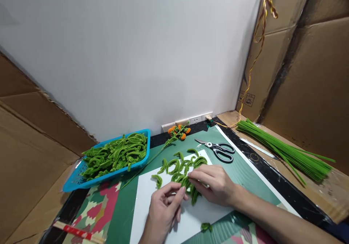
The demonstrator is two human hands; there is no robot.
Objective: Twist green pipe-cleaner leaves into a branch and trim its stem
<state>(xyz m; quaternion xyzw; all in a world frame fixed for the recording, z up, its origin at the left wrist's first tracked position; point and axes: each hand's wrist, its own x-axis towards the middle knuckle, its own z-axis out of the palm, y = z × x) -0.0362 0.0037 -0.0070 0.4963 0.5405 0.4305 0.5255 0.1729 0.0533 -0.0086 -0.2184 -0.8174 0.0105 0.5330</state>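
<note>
Over a white sheet (pixel 141 207), both hands are close together at a curled green pipe-cleaner piece (pixel 185 181). My left hand (pixel 165 206) pinches its lower end between thumb and forefinger, the other fingers curled in. My right hand (pixel 214 184) has its fingertips closed at the piece's upper right side, partly hiding it. Around the fingers lie several more bent green pipe-cleaner pieces (pixel 172 166), some of them under my right hand. A single small green piece (pixel 206 227) rests near the sheet's lower edge.
A blue basket (pixel 148 146) heaped with green pieces stands at left. Behind the sheet are an orange-flowered stem (pixel 170 141) and black-handled scissors (pixel 219 149). Long green stems (pixel 286 149) lie at right beside a metal strip (pixel 259 148). Cardboard walls (pixel 313 84) flank the table.
</note>
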